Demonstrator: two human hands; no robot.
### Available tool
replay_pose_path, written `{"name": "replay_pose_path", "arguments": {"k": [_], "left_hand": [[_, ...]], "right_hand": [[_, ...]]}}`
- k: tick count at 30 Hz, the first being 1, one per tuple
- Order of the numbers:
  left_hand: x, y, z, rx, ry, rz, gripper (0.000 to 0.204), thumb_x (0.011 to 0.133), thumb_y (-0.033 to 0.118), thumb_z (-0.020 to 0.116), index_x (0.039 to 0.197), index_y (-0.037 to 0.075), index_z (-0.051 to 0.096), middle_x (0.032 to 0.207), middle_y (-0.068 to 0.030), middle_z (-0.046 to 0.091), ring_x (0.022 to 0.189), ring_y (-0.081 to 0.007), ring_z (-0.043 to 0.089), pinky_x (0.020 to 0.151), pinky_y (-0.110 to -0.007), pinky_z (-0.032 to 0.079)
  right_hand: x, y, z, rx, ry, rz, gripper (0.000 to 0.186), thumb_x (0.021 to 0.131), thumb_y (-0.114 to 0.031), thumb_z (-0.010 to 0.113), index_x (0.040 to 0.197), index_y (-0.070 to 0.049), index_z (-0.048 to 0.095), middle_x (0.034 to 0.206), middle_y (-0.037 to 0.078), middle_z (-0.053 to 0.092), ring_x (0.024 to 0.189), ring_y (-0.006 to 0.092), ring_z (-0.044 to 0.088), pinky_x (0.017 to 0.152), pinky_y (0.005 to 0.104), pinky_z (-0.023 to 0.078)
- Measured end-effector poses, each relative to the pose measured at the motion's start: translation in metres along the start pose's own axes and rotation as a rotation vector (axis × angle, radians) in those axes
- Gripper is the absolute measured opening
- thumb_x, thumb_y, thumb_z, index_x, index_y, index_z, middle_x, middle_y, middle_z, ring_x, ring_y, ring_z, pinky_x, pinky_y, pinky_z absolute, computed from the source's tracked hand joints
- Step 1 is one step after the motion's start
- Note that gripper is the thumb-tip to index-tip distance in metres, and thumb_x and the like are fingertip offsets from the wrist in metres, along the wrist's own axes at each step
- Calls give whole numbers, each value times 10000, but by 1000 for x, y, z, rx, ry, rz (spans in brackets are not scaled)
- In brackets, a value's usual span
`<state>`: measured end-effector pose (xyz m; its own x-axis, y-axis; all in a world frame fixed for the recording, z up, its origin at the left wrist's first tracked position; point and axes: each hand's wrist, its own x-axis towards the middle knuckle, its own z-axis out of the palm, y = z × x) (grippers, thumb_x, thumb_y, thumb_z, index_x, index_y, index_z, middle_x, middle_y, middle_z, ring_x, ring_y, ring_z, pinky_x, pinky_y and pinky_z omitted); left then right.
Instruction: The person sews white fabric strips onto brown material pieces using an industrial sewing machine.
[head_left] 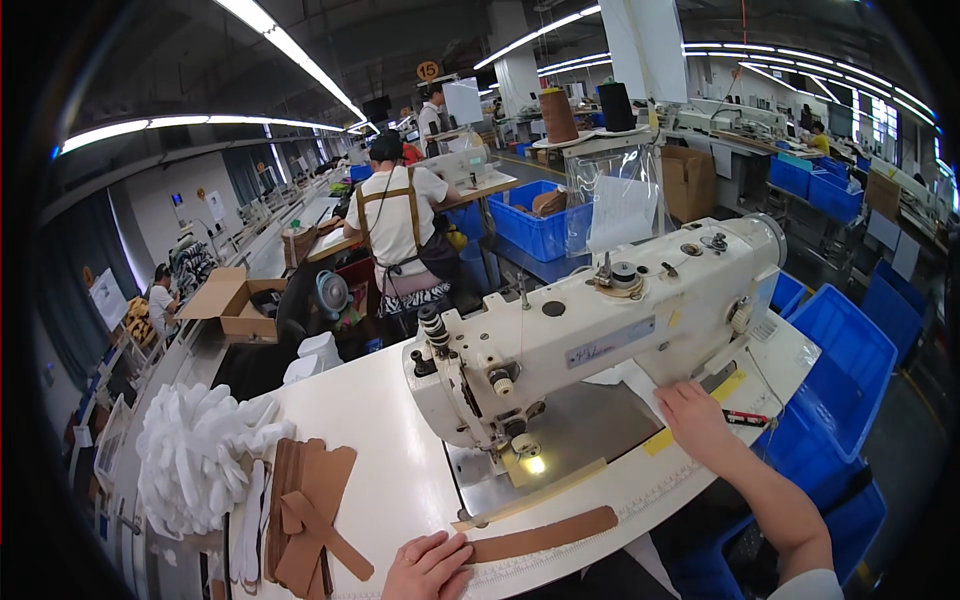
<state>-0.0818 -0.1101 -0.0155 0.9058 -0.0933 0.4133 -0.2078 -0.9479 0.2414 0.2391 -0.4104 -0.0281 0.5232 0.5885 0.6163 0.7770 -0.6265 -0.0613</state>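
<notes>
My left hand (430, 567) is at the front edge of the white sewing table, its fingers closed on the left end of a curved brown leather-like strip (545, 535). That strip lies along the ruler markings at the table edge. Under the arm of a cream sewing machine (610, 325), my right hand (695, 425) has its fingertips closed on the edge of a white sheet-like piece (637, 384), partly hidden by the machine. A small lamp lights the needle area (530, 462). Left of the machine, brown strips (312, 510) are stacked, some crossed on top.
A heap of white padded pieces (195, 455) sits at the table's left. Blue bins (845, 370) stand at the right. A red-and-black pen-like tool (745, 418) lies beside my right wrist. Ahead, a co-worker (400, 215) sits at another machine; thread cones (558, 115) stand beyond mine.
</notes>
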Motion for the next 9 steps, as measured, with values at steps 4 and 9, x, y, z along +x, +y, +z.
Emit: {"name": "replay_pose_path", "arguments": {"k": [4,9], "left_hand": [[-1,1,0,-28,6,-20,359,867,121,688,1206,15,632,1268,-155,608,1196,-359,534,986,-453,433],[-2,0,0,-24,11,-26,361,870,126,691,1209,18,632,1271,-153,607,1206,-360,530,991,-450,432]], "right_hand": [[3,3,-6,95,-97,22,248,844,-66,619,1085,-8,625,959,154,630,951,326,603,864,401,501],[3,1,-18,194,-274,115,284,843,-82,629,1121,-26,631,994,172,641,1008,347,615,886,396,501]]}}
